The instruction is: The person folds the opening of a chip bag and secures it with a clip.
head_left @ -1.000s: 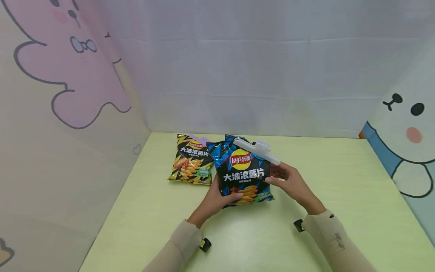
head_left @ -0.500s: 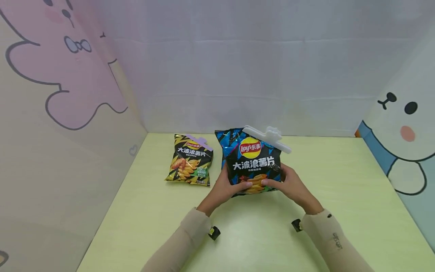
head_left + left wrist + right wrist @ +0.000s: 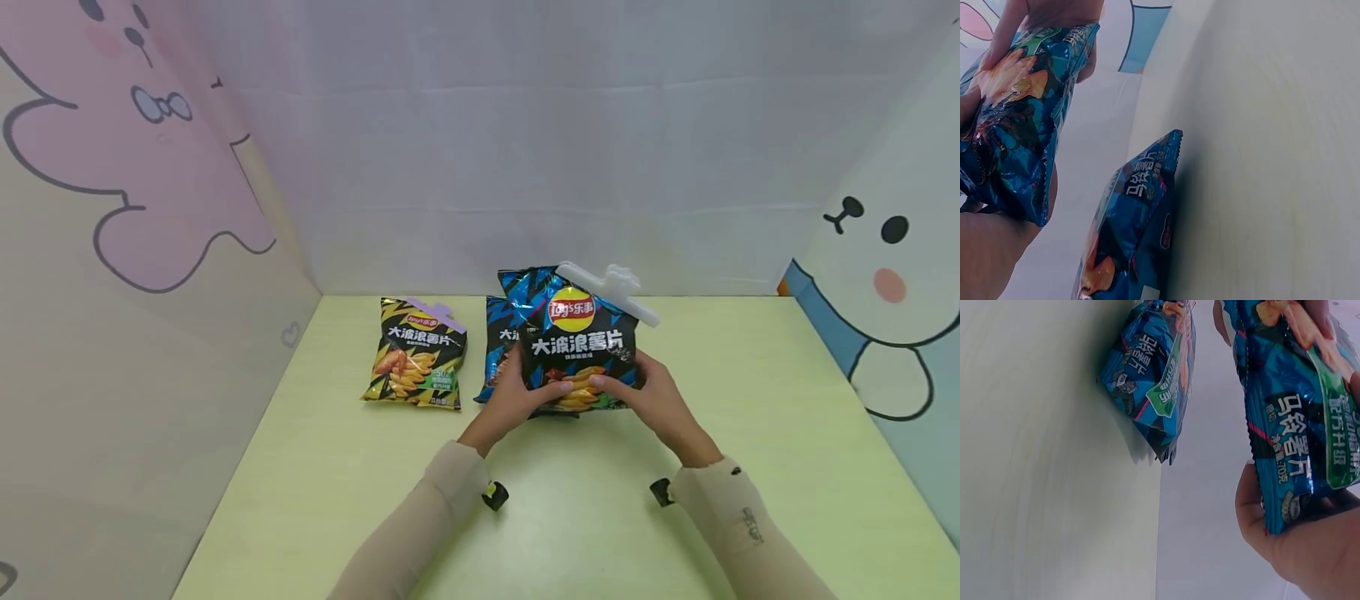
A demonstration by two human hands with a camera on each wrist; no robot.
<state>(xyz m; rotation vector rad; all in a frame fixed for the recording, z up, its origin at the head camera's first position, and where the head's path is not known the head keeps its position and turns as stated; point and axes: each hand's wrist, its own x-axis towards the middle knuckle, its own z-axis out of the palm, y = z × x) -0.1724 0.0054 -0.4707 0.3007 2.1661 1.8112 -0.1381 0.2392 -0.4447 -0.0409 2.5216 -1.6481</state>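
A blue and black bag of Lay's potato chips (image 3: 573,321) is raised off the table, its top corner folded under a white bag clip (image 3: 611,287). My left hand (image 3: 513,396) grips its lower left side, thumb on the front. The lower right side is gripped by my right hand (image 3: 662,404), thumb also on the front. Behind and below it, a second blue chip bag (image 3: 495,354) is on the table, partly covered by the raised one. Both wrist views show the held bag (image 3: 1019,131) apart from this second bag (image 3: 1150,378).
To the left lies a yellow and black chip bag (image 3: 412,367), with a purple clip (image 3: 438,315) across its top corner. The pale green table (image 3: 337,500) meets a white curtain (image 3: 525,167) at the back. Walls with cartoon animals stand at both sides.
Both hands have lifted the clipped bag up and to the right, uncovering part of the bag behind. My right hand has shifted from the bag's side to its lower edge.
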